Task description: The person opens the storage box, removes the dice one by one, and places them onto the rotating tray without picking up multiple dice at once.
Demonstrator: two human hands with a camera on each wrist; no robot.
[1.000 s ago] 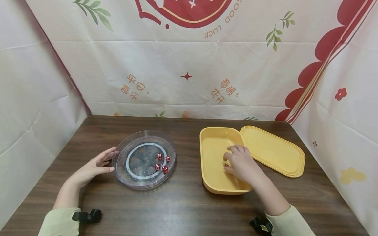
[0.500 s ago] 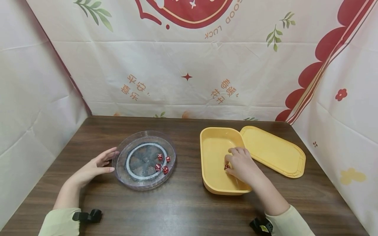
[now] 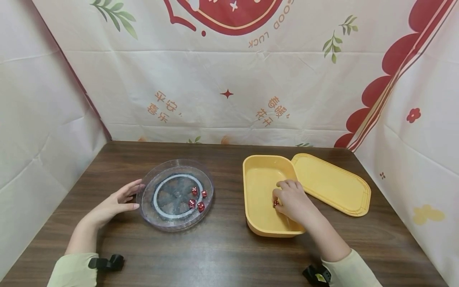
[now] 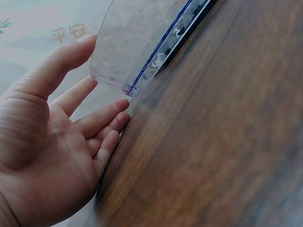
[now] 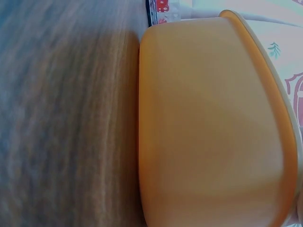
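Inside the yellow plastic box (image 3: 255, 191), my right hand (image 3: 295, 201) pinches a red die (image 3: 275, 203) between thumb and forefinger, low over the box floor. The box wall hides nearly all of that hand in the right wrist view. At the left, my left hand (image 3: 112, 205) lies beside a clear round dish (image 3: 145, 207), fingers loosely extended and fingertips at its wall. The left wrist view shows its palm (image 4: 61, 146) facing the dish wall (image 4: 128, 42). Several red dice with white pips, such as one die (image 3: 201, 206), lie in the dish's right half.
A yellow lid (image 3: 333, 185) lies on the dark wooden table (image 3: 218, 255), against the box's right side. A printed white cloth (image 3: 201, 75) hangs behind the table and along both sides. Black wrist cameras sit at both sleeves.
The red die at my right fingertips shows a little more than a second ago, and the fingers have shifted slightly around it. My left hand and the dish stay put.
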